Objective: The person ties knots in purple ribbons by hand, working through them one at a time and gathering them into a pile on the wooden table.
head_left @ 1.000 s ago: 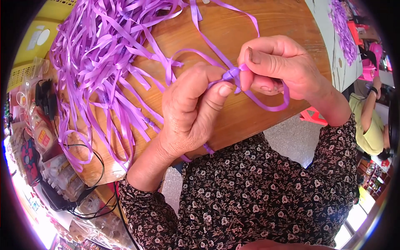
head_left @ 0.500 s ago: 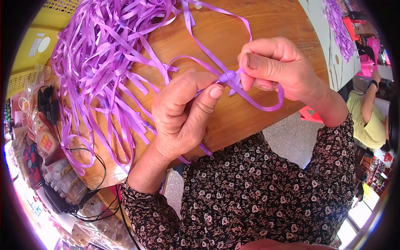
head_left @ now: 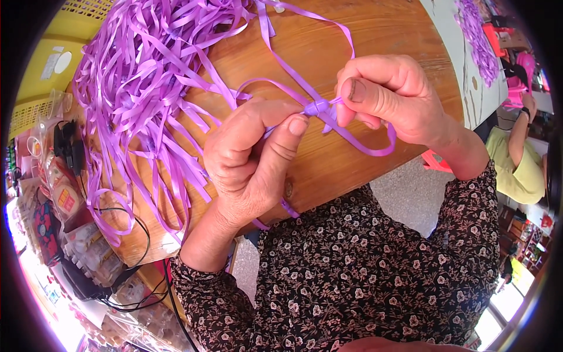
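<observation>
You hold a narrow, glossy purple ribbon strand (head_left: pixel 375 146) above the round wooden table (head_left: pixel 381 35), and a small tight purple knot (head_left: pixel 316 107) sits in it right between your two hands. Your left hand (head_left: pixel 252 158) is closed on the strand just left of the knot, thumb pressed against the forefinger with the ribbon pinched between them. Your right hand (head_left: pixel 390 100) is clamped on the ribbon just right of the knot, fingers curled together over it. From the knot one tail runs up and away across the table, another curves in a loop below your right hand, and a short end hangs out under your left palm. Left of the knot, a big loose heap of matching purple ribbon strips (head_left: pixel 146 76) spreads over the table and spills over its near edge. Beyond that heap a yellow plastic basket (head_left: pixel 53 64) stands at the table's far left, with clear packets of small goods (head_left: pixel 64 199) and black cables (head_left: pixel 129 234) below it. Far right of the knot, another person in a yellow-green top (head_left: pixel 519 164) sits by a second pile of purple ribbon (head_left: pixel 475 35). How the ribbon wraps inside your right fist is hidden, and the packets are too bent at the rim to make out.
</observation>
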Motion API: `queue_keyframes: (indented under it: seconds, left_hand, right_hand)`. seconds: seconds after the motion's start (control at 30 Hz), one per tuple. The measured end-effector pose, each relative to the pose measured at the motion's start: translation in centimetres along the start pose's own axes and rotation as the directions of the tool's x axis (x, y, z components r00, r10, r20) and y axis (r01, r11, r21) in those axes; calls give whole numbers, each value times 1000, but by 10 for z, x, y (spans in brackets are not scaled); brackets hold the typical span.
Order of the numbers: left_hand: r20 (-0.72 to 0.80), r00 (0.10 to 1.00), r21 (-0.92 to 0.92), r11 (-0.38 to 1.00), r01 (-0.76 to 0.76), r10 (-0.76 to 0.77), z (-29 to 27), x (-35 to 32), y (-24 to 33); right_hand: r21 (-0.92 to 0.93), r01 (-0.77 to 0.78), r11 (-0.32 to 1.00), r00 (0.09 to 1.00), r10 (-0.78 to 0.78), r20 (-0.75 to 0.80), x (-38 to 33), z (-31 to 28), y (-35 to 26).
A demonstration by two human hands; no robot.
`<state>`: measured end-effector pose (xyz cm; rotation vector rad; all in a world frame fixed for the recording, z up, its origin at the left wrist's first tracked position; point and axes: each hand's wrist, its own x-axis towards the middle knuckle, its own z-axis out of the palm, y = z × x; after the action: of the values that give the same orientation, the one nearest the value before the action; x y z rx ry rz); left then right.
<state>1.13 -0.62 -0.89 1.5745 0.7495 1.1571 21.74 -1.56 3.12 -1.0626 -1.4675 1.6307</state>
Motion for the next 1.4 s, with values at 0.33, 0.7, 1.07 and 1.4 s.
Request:
queue_keyframes:
  seconds: [0.33,0.7,1.07,1.4]
  left_hand:
    - [35,999,-82,996,-36,39,4,-2,-7]
    - [-45,982,-306,938,161,-183,-5,-5,-5]
    - [-7,986,-365,918,155,-169,-3,-8,4]
    - [-68,990,-160,980,115,-127,2,-8,17]
  right_hand:
    - [-280,201,939,969,-232,-82,5,-10,0]
    - [-516,432,740,882,-467,68,14,-1,-1]
    - [-331,342,879,929,-370,-22,13,6,-6]
    - [-608,508,610,802,-592,77,6,13,-8]
